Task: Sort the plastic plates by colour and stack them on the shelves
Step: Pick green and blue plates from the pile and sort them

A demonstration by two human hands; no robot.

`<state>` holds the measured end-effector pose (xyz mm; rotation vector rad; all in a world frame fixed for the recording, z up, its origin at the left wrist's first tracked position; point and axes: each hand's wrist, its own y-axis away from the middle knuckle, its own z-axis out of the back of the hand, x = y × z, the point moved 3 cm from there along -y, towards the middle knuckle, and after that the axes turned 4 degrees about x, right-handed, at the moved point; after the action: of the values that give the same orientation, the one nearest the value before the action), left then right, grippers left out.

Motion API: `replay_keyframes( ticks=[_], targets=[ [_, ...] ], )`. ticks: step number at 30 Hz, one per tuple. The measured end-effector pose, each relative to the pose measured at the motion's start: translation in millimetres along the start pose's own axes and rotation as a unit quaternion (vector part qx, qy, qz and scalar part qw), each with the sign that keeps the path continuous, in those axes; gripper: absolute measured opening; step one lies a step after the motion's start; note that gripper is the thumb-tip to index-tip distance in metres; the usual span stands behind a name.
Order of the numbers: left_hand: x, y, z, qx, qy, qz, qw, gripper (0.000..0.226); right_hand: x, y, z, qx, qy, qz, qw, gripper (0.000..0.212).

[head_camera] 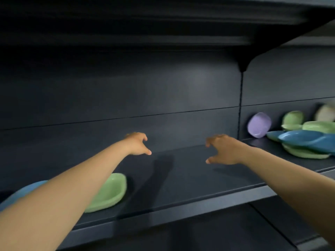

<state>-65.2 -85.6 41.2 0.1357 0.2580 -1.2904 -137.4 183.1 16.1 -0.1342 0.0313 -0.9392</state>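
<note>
Both arms are extended over the dark shelf point(181, 178), toward its far wall. The left hand point(137, 144) is held with fingers loosely curled and spread, nothing gripped; the right hand point(223, 151) is likewise spread, thumb apart from the fingers, nothing pinched. Neither hand is seen touching a plate, and the bare stretch of shelf between them is judged to be the spot intended for a stack. At near left, one green plate point(108, 192) is laid flat on the shelf, partly hidden by the left forearm, with one light blue plate point(20, 192) just beside it at the frame edge; these are taken as two colour piles being started, kept apart so colours do not mix. At far right, past the vertical seam in the back panel, an unsorted heap is noted: one purple plate point(259, 125) leaned on edge against the back wall, at least one blue plate point(306, 139) lying across green plates point(306, 153), further green ones behind, and a pale blurred piece at the edge, its colour not determinable. Counted green pieces at right: roughly four, uncertain owing to overlap. Sorting is judged at an early stage.
</note>
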Motion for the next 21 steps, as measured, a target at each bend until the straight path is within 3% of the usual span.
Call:
replay_keyframes(
  ticks=[9, 14, 21],
  targets=[
    [-245.4, -59.6, -78.7, 0.038, -0.003, -0.082, 0.996, 0.062, -210.3, 47.1, 30.9, -0.029, 0.052, -0.044, 0.997, 0.058],
    [-352.4, -83.2, -113.8, 0.082, 0.086, -0.080, 0.990, 0.063, -330.1, 72.9, 55.2, -0.041, 0.043, -0.071, 0.996, 0.049],
    [-456.1, -110.7, -159.0, 0.114, 0.196, -0.064, 0.972, 0.064, -451.6, 105.2, 63.9, -0.009, -0.011, -0.150, 0.989, 0.053]
  ],
)
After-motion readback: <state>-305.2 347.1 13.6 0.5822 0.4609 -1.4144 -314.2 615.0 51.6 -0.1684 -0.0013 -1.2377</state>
